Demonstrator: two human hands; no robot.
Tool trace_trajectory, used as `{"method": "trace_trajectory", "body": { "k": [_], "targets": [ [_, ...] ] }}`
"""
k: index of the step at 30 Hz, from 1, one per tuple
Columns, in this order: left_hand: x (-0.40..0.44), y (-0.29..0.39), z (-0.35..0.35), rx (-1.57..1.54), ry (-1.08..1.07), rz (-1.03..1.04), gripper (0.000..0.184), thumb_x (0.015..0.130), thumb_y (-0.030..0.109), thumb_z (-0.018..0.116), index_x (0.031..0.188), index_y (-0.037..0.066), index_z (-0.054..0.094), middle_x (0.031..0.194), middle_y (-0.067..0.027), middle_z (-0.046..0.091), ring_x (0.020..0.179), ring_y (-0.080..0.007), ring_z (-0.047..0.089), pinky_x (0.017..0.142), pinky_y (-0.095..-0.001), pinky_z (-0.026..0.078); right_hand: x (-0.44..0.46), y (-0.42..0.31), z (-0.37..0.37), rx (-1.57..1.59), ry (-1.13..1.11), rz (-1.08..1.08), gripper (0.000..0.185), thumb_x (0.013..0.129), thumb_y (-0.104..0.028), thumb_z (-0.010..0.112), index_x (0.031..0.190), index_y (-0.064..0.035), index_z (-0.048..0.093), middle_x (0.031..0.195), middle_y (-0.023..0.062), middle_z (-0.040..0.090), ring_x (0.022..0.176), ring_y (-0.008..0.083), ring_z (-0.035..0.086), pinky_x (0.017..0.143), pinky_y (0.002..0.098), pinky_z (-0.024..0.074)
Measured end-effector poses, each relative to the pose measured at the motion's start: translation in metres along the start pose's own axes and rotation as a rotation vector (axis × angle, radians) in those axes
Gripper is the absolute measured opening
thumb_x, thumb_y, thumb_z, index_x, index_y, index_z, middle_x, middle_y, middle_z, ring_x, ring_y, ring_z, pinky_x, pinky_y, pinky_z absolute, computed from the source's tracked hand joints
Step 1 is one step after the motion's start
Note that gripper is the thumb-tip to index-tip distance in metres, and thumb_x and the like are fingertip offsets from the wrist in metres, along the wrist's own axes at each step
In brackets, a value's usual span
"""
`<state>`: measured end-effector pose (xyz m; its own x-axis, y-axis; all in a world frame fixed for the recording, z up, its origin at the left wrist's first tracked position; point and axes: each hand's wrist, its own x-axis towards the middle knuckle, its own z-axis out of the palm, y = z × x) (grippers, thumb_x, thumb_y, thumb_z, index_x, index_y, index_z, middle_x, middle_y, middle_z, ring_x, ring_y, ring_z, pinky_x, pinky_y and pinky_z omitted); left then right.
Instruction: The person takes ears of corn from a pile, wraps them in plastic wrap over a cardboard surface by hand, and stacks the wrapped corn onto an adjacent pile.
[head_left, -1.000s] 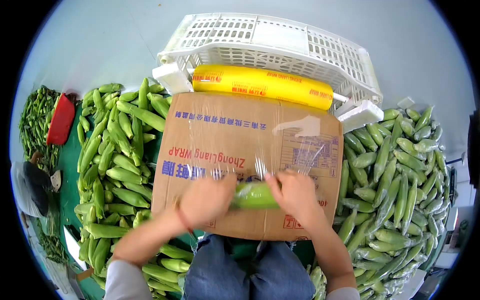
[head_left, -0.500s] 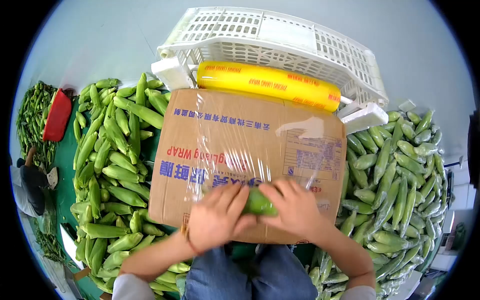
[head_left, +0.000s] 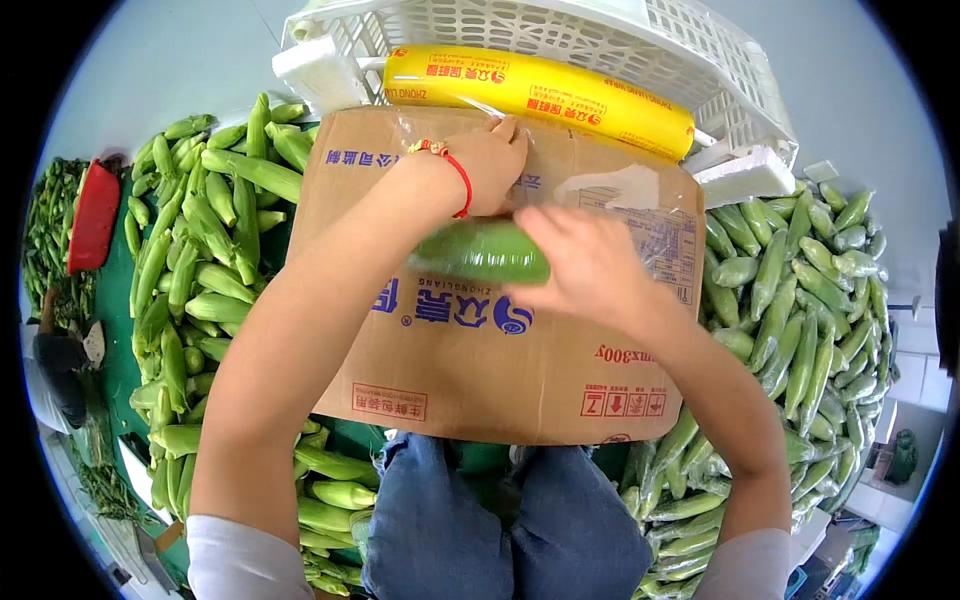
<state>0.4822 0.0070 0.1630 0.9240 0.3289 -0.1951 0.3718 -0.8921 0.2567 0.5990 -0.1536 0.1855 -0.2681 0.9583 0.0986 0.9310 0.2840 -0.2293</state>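
Observation:
A green corn cob in its husk (head_left: 485, 252), shiny with clear film, lies crosswise above the cardboard box (head_left: 500, 385). My right hand (head_left: 590, 262), blurred, grips its right end. My left hand (head_left: 482, 165), with a red bracelet at the wrist, is beyond the cob near the yellow film roll (head_left: 540, 95). Its fingers are pressed together at a bunched strip of clear film (head_left: 482, 104) coming off the roll; the exact grip is partly hidden.
Unwrapped corn (head_left: 220, 280) is piled at the left, film-wrapped corn (head_left: 790, 300) at the right. A white plastic crate (head_left: 600, 35) stands behind the roll, between white foam blocks (head_left: 318, 75). Far left are a red basin (head_left: 93, 218) and part of another person (head_left: 60, 375).
Both hands and the cob have moved away from my lap toward the roll. My left hand has left the cob and reached forward to the film. The view has tilted down.

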Motion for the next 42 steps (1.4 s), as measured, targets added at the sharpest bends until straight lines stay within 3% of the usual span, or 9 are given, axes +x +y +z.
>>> {"method": "trace_trajectory", "body": {
  "k": [9,13,17,19,24,28,31,36,42],
  "targets": [
    [-0.046,0.010,-0.001,-0.424,0.523,0.064,0.047,0.084,0.018,0.067,0.124,-0.003,0.056,0.136,-0.0189,0.052,0.124,-0.0381,0.050,0.106,-0.0372,0.040,-0.114,-0.072,-0.038,0.664,-0.729,0.118,0.073,0.077,-0.052,0.067,0.132,-0.0089,0.049,0.107,0.0183,0.065,0.092,0.0285,0.067,0.073,0.0389,0.0554],
    [-0.125,0.075,0.016,-0.351,0.804,0.180,0.040,0.086,0.025,0.065,0.123,0.011,0.061,0.126,-0.0140,0.060,0.127,-0.0362,0.050,0.104,-0.0480,0.040,-0.120,-0.074,-0.023,1.626,-0.251,1.028,0.073,0.086,-0.055,0.058,0.131,0.0006,0.046,0.109,0.0170,0.061,0.091,0.0311,0.064,0.073,0.0400,0.0547],
    [-0.098,0.117,0.026,-1.802,1.016,0.140,0.052,0.089,0.024,0.061,0.136,0.012,0.043,0.110,-0.0120,0.063,0.113,-0.0334,0.058,0.089,-0.0454,0.050,-0.098,-0.086,-0.002,2.691,-0.639,0.676,0.083,0.084,-0.074,0.046,0.121,-0.0005,0.050,0.085,0.0177,0.058,0.061,0.0247,0.058,0.050,0.0351,0.0503],
    [-0.096,0.110,0.031,-2.366,0.831,0.368,0.052,0.091,0.022,0.059,0.136,0.011,0.038,0.098,-0.0114,0.061,0.099,-0.0309,0.063,0.079,-0.0441,0.053,-0.078,-0.107,0.045,2.983,-0.721,-0.120,0.089,0.082,-0.080,0.039,0.125,-0.0026,0.047,0.083,0.0178,0.056,0.059,0.0240,0.058,0.048,0.0331,0.0494],
    [-0.111,0.078,0.030,-1.958,0.784,-0.362,0.025,0.102,0.030,0.042,0.117,0.010,0.044,0.085,-0.0060,0.054,0.074,-0.0228,0.061,0.068,-0.0376,0.054,-0.087,-0.082,0.012,2.430,-0.510,0.796,0.097,0.080,-0.073,0.054,0.147,-0.0085,0.026,0.104,0.0232,0.061,0.067,0.0264,0.065,0.050,0.0337,0.0532],
    [-0.143,0.074,0.074,-1.275,0.929,-0.552,0.027,0.105,0.032,0.036,0.116,0.011,0.047,0.091,-0.0072,0.059,0.076,-0.0177,0.062,0.068,-0.0340,0.053,-0.099,-0.053,-0.007,0.982,0.134,0.338,0.060,0.079,-0.017,0.078,0.130,-0.0027,0.052,0.119,0.0175,0.063,0.084,0.0247,0.069,0.077,0.0332,0.0554],
    [-0.165,0.090,0.085,-1.780,0.746,-0.629,0.040,0.104,0.041,0.034,0.108,0.006,0.053,0.086,-0.0083,0.061,0.067,-0.0176,0.061,0.055,-0.0301,0.051,-0.091,-0.044,-0.046,0.743,0.547,0.247,0.023,0.081,-0.009,0.072,0.102,0.0010,0.068,0.104,0.0112,0.070,0.089,0.0196,0.067,0.087,0.0323,0.0497],
    [-0.218,0.117,0.102,-1.888,-0.029,-0.575,0.075,0.095,0.068,0.025,0.117,0.000,0.047,0.074,-0.0145,0.063,0.043,-0.0234,0.057,0.039,-0.0313,0.050,-0.062,-0.052,-0.059,1.744,0.568,0.071,0.019,0.088,-0.002,0.060,0.106,-0.0004,0.063,0.087,0.0120,0.065,0.074,0.0182,0.065,0.065,0.0346,0.0527],
    [-0.180,0.153,0.054,-0.984,0.421,-0.039,0.067,0.091,0.032,0.056,0.144,-0.002,0.032,0.132,-0.0234,0.049,0.109,-0.0351,0.056,0.084,-0.0444,0.050,-0.079,-0.049,-0.066,1.972,1.175,0.080,0.041,0.086,0.002,0.057,0.124,-0.0074,0.047,0.081,0.0069,0.058,0.072,0.0191,0.062,0.068,0.0318,0.0538]
  ]
}}
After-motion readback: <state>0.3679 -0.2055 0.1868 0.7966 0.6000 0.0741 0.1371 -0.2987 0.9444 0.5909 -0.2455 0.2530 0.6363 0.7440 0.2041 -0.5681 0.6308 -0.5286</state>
